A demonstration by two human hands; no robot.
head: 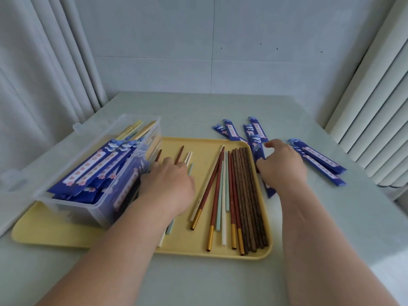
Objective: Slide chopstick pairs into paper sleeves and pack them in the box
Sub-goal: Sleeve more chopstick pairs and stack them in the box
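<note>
1. Writing: each blue paper sleeve carries a pale strip with characters and pink flower marks, too blurred to read. No brand is legible.
2. Loose sleeves [234,132] lie fanned on the table [198,111] just beyond the tray's far right corner; two more [318,159] lie further right.
3. Yellow tray [185,244] at centre. On its right half lie dark wood chopsticks [249,195] in a tight row, with red-brown gold-tipped chopsticks [207,191] and white and mint ones [224,217] to their left.
4. Clear plastic box [66,200] sits on the tray's left end, stacked with sleeved pairs [95,166]. Pale chopstick ends [141,129] poke out at its far side.
5. Left hand [167,184] is palm down over a few red-brown, white and mint chopsticks beside the box. Its fingers curl down and the tips are hidden, so the grip cannot be told.
6. Right hand [282,166] is over one sleeve [257,149] at the tray's right edge, fingers bent and thumb at the sleeve. Whether it pinches is unclear.
7. Curtains [44,62] hang on both sides.
</note>
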